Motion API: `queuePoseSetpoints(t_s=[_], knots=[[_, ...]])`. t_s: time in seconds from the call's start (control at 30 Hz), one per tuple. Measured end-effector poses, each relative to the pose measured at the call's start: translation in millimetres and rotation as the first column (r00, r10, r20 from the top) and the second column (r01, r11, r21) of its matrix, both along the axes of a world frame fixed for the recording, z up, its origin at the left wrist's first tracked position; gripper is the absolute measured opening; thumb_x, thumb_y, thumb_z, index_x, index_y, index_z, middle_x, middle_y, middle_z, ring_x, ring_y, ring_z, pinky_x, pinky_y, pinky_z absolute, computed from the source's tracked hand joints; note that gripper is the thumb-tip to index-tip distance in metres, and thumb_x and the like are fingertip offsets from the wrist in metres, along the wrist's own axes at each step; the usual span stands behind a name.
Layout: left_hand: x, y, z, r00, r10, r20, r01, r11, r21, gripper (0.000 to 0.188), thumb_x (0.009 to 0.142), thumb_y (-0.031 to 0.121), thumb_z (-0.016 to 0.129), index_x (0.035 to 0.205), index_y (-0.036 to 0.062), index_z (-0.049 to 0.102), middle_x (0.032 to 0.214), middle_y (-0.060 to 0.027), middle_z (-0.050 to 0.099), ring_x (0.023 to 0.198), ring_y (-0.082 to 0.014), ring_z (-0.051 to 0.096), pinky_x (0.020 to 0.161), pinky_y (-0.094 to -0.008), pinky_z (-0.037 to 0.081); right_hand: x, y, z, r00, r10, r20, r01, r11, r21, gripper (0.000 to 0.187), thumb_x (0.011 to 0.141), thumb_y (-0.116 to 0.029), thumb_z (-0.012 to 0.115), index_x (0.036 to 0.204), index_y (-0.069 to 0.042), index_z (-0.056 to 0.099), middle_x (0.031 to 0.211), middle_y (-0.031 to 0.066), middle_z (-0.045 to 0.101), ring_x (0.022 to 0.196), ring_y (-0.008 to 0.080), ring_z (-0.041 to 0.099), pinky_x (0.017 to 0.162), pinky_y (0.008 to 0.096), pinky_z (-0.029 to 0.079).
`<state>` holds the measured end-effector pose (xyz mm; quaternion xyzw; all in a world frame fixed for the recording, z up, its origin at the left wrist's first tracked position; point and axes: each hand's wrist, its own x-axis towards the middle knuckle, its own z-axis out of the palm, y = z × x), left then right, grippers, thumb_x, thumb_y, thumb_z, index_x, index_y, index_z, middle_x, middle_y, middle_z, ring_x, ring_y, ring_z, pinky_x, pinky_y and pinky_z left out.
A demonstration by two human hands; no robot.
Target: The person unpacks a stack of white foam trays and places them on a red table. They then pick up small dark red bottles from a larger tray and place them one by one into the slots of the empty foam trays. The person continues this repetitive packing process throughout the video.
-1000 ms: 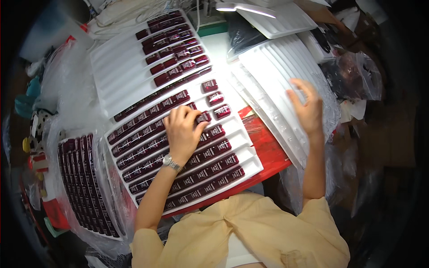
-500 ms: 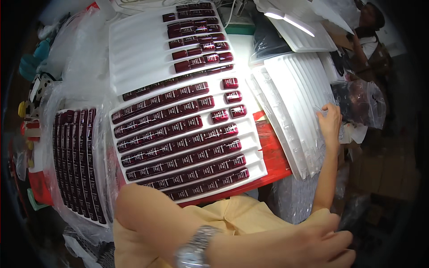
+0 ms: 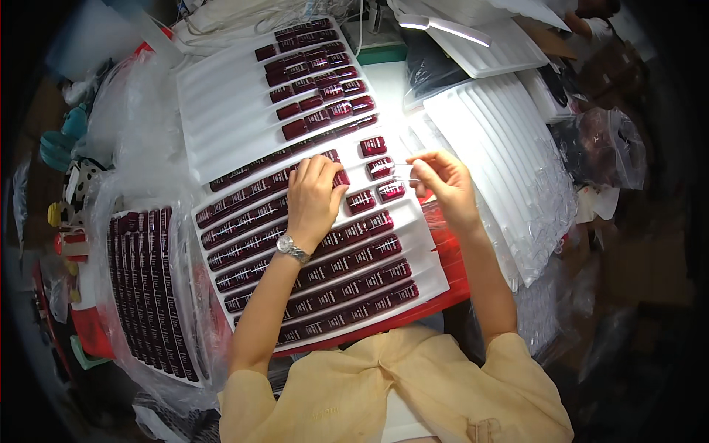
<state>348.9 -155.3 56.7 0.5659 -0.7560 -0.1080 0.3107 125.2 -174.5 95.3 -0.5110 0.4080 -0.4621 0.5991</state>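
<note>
My left hand [image 3: 314, 193], with a metal-band watch [image 3: 292, 247] on its wrist, lies across rows of small glossy dark red blocks with white print. Its curved fingers and thumb close around a dark red block [image 3: 341, 178] at the end of one row. My right hand [image 3: 445, 184] pinches a small clear piece [image 3: 402, 178] with thin bright edges, just beside a few separate dark red blocks [image 3: 379, 167]. The exact shape of the clear piece is hard to make out. White ridged trays [image 3: 436, 275] hold the rows.
To the right is a stack of white ridged trays [image 3: 480, 140] with clear plastic along its side. Another tray of dark red blocks [image 3: 151, 295] sits at left among plastic film. A lit lamp [image 3: 450, 31] hangs at the back, and another person [image 3: 594, 29] is at the far right.
My right hand has moved left from the white tray stack to the separate blocks. My left hand has swung from low right, over my lap, up onto the rows and closed around a block.
</note>
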Motion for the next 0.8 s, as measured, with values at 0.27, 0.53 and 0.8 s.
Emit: queuePoseSetpoints(t_s=[0.27,0.53,0.8], knots=[[-15.7,18.3,13.1,0.922,-0.123,-0.366,0.149,0.988,0.042,0.030,0.078,0.001,0.069,0.107,-0.0009,0.061,0.101,-0.0131,0.057,0.092,-0.0262,0.058,0.081,-0.0348,0.048,23.8,15.3,-3.2,0.689,-0.191,-0.699,-0.206,0.873,-0.442,0.054,0.078,-0.034,0.076,0.114,0.000,0.056,0.089,0.0194,0.062,0.074,0.0320,0.062,0.067,0.0382,0.050],[-21.8,-20.7,-19.2,0.990,-0.124,-0.061,0.123,0.992,-0.027,0.027,0.078,0.011,0.072,0.102,0.0002,0.065,0.095,-0.0086,0.058,0.090,-0.0267,0.053,0.080,-0.0377,0.046,-179.1,12.7,24.0,-0.320,-0.287,-0.903,0.086,0.940,-0.329,0.038,0.081,-0.020,0.070,0.114,-0.004,0.059,0.108,0.0130,0.059,0.105,0.0325,0.055,0.087,0.0456,0.045],[15.0,-30.7,-13.0,0.981,0.122,0.148,-0.115,0.992,-0.050,0.032,0.076,0.016,0.075,0.104,0.0017,0.069,0.098,-0.0075,0.061,0.092,-0.0266,0.055,0.084,-0.0363,0.046,-213.1,6.8,15.1,0.039,-0.342,-0.939,-0.051,0.938,-0.344,0.022,0.075,-0.006,0.070,0.095,-0.003,0.061,0.097,0.0122,0.059,0.095,0.0312,0.058,0.080,0.0404,0.047]])
